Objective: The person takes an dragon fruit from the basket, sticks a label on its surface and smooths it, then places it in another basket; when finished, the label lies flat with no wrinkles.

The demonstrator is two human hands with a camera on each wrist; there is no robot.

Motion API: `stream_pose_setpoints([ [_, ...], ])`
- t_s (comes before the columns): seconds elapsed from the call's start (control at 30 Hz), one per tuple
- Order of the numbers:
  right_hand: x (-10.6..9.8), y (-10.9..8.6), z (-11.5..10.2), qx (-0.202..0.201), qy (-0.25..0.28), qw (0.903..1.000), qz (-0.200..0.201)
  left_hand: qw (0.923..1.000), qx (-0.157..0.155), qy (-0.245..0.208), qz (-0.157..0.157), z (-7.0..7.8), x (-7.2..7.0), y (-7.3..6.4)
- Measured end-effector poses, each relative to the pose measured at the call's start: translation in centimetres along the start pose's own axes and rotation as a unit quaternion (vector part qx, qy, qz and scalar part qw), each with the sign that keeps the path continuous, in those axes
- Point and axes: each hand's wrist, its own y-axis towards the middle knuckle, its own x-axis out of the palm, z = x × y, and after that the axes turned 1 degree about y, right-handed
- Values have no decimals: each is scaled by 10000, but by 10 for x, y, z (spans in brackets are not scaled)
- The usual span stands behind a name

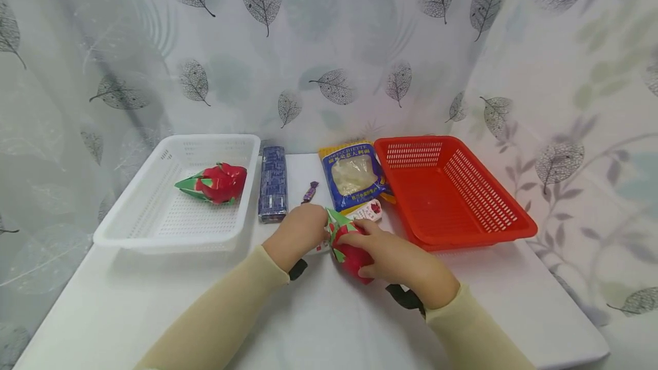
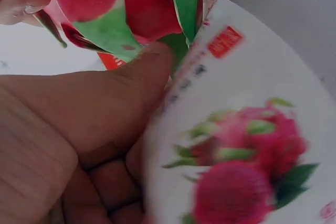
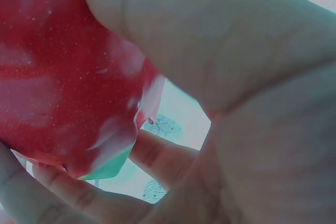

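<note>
Near the middle of the table, my right hand (image 1: 403, 256) grips a red artificial dragon fruit (image 1: 354, 257) with green leaf tips, thumb on one side and fingers round the other. The tips point away from me, toward my left hand (image 1: 303, 232). Curved white paper label (image 2: 262, 82), printed with a dragon fruit picture, is pinched in my left hand, its thumb right at the green tips. In the head view the label partly shows behind the fruit. The right wrist view shows the fruit's glossy red skin (image 3: 63, 77) between thumb and fingers.
A white basket (image 1: 169, 242) at the left holds another dragon fruit (image 1: 222, 183). Beside it lies a dark blue pack (image 1: 273, 183). A small purple wrapped candy (image 1: 311, 192) and a blue-yellow pasta bag (image 1: 353, 177) lie ahead. A red basket (image 1: 470, 238) stands at the right.
</note>
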Motion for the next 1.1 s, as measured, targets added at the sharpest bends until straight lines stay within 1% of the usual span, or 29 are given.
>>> stream_pose_setpoints([
  [0.1, 1, 1, -1, 1, -66, 10000, 3, 9998, -56, -147, -91, -3, 2, 0],
  [0.2, 2, 2, -3, -47, -135, 9999, 12, 9989, -180, -361, -225, -8, 3, -3],
  [0.27, 3, 3, -5, -82, -167, 9998, 20, 9975, -319, -542, -309, -13, 0, -5],
  [0.33, 3, 3, -6, -106, -215, 9997, 47, 9967, -495, -573, -285, -17, -6, -8],
  [0.43, 4, 5, -7, -95, -286, 9995, 98, 9962, -704, -497, -112, -22, -22, -14],
  [0.5, 4, 6, -7, -84, -334, 9993, 118, 9957, -794, -441, 156, -25, -34, -19],
  [0.57, 3, 8, -9, -71, -356, 9993, 107, 9928, -896, -657, 448, -28, -46, -24],
  [0.6, 3, 9, -9, -67, -365, 9993, 93, 9904, -932, -834, 594, -29, -52, -27],
  [0.7, 0, 14, -12, -96, -354, 9993, 48, 9781, -1006, -1501, 1032, -33, -65, -32],
  [0.77, -1, 17, -14, -135, -321, 9994, 27, 9688, -962, -1913, 1245, -36, -70, -34],
  [0.83, -2, 20, -16, -194, -287, 9994, 16, 9593, -860, -2294, 1402, -37, -71, -33],
  [0.93, -3, 23, -19, -266, -247, 9993, -11, 9466, -666, -2779, 1495, -38, -71, -31],
  [1.03, -4, 26, -21, -289, -272, 9992, -46, 9346, -494, -3223, 1422, -38, -70, -30],
  [1.1, -5, 28, -22, -266, -272, 9992, -100, 9271, -446, -3448, 1397, -38, -70, -31],
])
